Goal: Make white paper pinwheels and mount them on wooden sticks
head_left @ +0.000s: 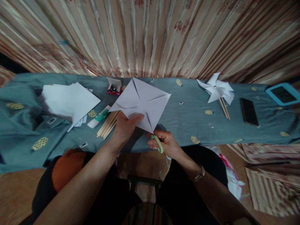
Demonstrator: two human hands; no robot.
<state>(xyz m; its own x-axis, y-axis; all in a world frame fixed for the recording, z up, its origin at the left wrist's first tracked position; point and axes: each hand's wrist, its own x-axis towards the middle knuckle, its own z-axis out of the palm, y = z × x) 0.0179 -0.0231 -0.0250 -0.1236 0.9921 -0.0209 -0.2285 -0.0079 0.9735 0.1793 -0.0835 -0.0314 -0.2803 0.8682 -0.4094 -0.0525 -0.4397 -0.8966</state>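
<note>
White paper square (153, 93) up over the desk (187, 123), front corner toward me. My left hand (124, 124) pinches its near-left edge, thumb on top, fingers underneath. My right hand (166, 143) has its fingers curled round the green-handled scissors (160, 145), just by the front corner; can't see the blades, so can't tell if they're in the paper.

Four slits, corners inward, middle uncut. Doing it well, I reckon: steady the sheet with my left thumb near the centre, clear of the slit line; turn the paper rather than my wrist; short snips; stop each slit short of the middle and match lengths. Overcut and the centre likely tears; a slack sheet could make the line wander.

Wooden sticks (109, 125) and glue stick (100, 117) left of the square, finished pinwheel (215, 88) well off right.
</note>
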